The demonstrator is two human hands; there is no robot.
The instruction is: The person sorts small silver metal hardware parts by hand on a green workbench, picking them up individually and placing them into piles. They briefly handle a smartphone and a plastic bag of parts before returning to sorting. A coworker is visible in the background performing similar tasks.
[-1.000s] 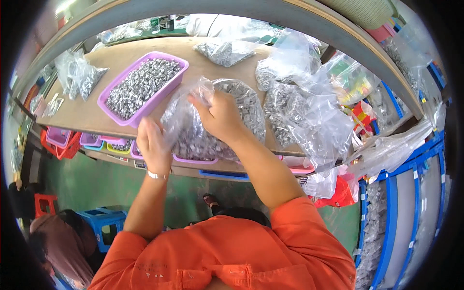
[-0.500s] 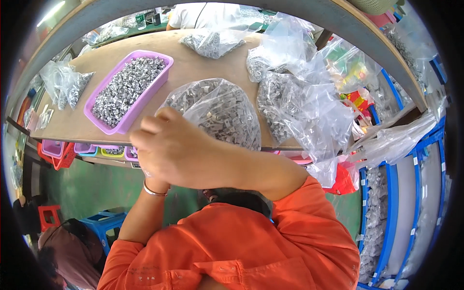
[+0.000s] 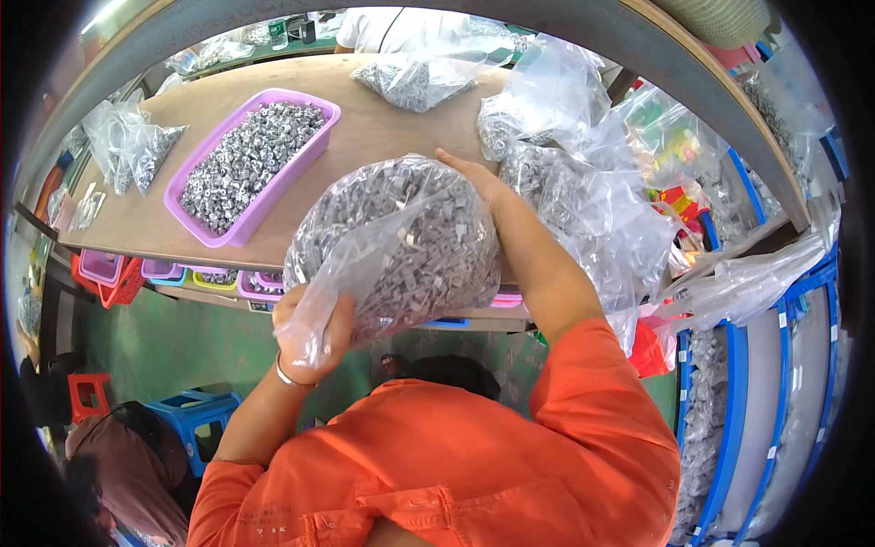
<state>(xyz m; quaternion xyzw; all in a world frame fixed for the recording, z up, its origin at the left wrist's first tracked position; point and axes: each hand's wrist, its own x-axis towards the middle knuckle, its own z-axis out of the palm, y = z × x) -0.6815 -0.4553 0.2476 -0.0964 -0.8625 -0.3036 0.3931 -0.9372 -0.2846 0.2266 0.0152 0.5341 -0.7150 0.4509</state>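
One clear bag (image 3: 437, 260) was at our twelve o'clock; our left fingers (image 3: 343, 319) gripped its gathered plastic, which needed tight holding; whether our right fingers (image 3: 463, 166) gripped, we could not tell.

Upper garment: plain orange shirt (image 3: 497, 419) with short sleeves (image 3: 597, 374). Chest: pocket seams (image 3: 428, 501) with small pale marks; faint lettering (image 3: 269, 527) on the left side. Left hand (image 3: 337, 337): bare; thin, silver-coloured bracelet (image 3: 292, 379) encircles the wrist. Right hand (image 3: 478, 180): bare. Lower garment (image 3: 456, 374): dark, mostly hidden by the shirt.
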